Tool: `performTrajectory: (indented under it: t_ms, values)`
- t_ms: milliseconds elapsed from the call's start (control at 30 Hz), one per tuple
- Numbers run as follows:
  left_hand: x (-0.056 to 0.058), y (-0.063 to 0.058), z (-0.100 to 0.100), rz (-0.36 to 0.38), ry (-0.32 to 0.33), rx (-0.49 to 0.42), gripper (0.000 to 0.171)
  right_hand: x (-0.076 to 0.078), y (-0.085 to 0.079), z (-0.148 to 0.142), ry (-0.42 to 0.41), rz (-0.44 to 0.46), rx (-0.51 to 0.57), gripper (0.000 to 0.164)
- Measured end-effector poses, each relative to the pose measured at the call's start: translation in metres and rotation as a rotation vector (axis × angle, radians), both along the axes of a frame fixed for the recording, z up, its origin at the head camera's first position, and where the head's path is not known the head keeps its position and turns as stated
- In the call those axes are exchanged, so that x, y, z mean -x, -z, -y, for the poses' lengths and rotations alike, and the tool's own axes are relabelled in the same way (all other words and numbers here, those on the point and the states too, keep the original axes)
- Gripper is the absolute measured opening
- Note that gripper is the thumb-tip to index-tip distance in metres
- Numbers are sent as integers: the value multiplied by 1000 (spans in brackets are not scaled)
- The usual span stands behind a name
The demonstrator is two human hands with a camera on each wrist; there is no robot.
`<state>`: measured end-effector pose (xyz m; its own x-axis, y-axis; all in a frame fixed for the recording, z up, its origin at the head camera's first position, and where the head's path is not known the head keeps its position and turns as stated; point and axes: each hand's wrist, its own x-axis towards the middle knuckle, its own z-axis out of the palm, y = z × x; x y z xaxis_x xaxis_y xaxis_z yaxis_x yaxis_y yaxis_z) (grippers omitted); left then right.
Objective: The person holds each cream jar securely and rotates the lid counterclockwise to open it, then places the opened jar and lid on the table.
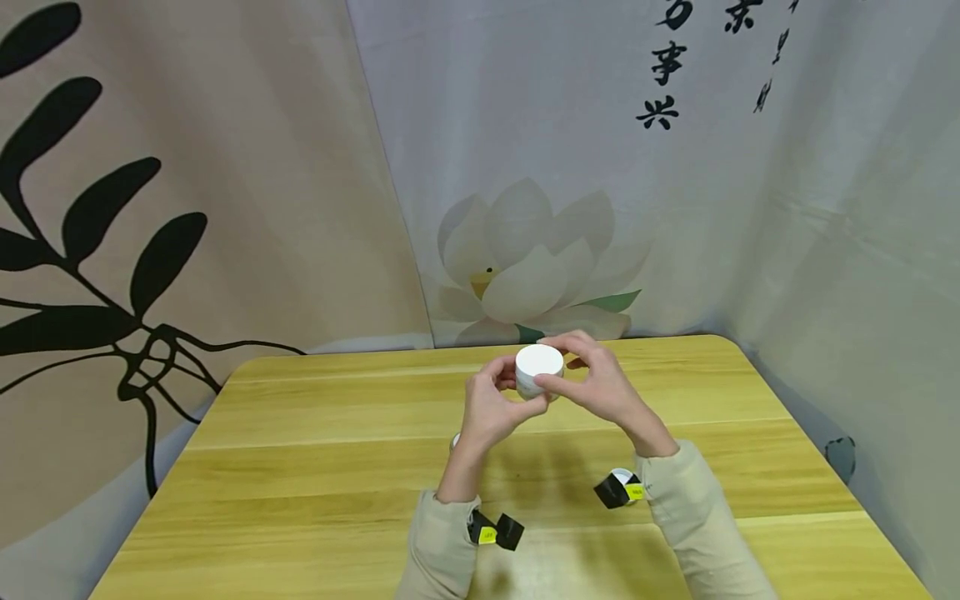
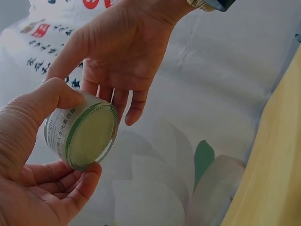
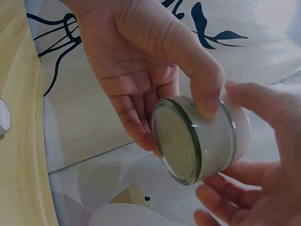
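Note:
A small cosmetic cream jar with a white lid is held up above the far part of the table. My left hand grips its body, thumb on one side and fingers on the other. With thumb and fingers on opposite sides, my right hand holds the lid end. Dark printed characters on the jar's side and its pale green glass base show in the left wrist view. The right wrist view shows the jar tilted on its side between both hands.
A wooden table lies below the hands. Partly hidden behind the left wrist is a small round white-topped object, with a round object at the right wrist view's left edge. Printed curtains hang behind the table.

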<state>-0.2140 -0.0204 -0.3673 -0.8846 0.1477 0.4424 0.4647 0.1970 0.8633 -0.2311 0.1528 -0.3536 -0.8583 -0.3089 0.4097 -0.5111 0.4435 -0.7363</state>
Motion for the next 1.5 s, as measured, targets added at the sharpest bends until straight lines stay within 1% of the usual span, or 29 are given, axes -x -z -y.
performTrajectory:
  t_ms: [100, 200, 267, 333, 467, 600, 700, 800, 933, 1033, 1133, 1200, 1300, 1367, 1500]
  values:
    - [-9, -12, 1, -1, 0, -7, 40, 0, 0, 2, 35, 2, 2, 47]
    - [-12, -15, 0, 3, -10, -4, 41, 0, -1, 3, 63, -3, 15, 45]
    - [-13, -17, 0, 3, -14, -4, 40, -1, -1, 3, 64, -10, 21, 42]
    - [-13, -17, 0, 7, -16, 1, 40, 0, -1, 2, 48, -16, 26, 40]
    - [-13, -16, 0, -3, -12, 7, 40, 1, 0, -2, -21, -8, 47, 37]
    - [-13, -16, 0, -12, -3, 12, 41, 2, 1, -6, -65, -2, 38, 40]
    - [-13, -15, 1, -17, -1, 14, 42, 1, 2, -6, -51, -2, 13, 47]
    - [-13, -16, 0, -16, 0, 11, 42, 1, 1, -4, -11, 3, 2, 51]
    - [-13, -16, 0, -11, 4, 10, 42, 1, 2, -2, 16, 9, 20, 44]
    - [-13, -16, 0, -14, 7, 2, 41, 2, 2, -3, -3, 3, 28, 40]
    - [-13, -16, 0, -15, 8, -2, 41, 2, 3, -6, -43, 4, 33, 40]
    - [-13, -16, 1, -14, 9, -4, 41, 2, 3, -8, -77, 13, 41, 40]
    - [-13, -16, 1, -15, 12, -5, 41, 2, 3, -9, -100, 28, 44, 43]
    - [-13, -15, 1, -16, 14, -9, 42, 2, 4, -8, -92, 31, 38, 47]
    - [-13, -15, 1, -12, 17, -19, 41, 1, 5, -4, -37, 28, 27, 51]
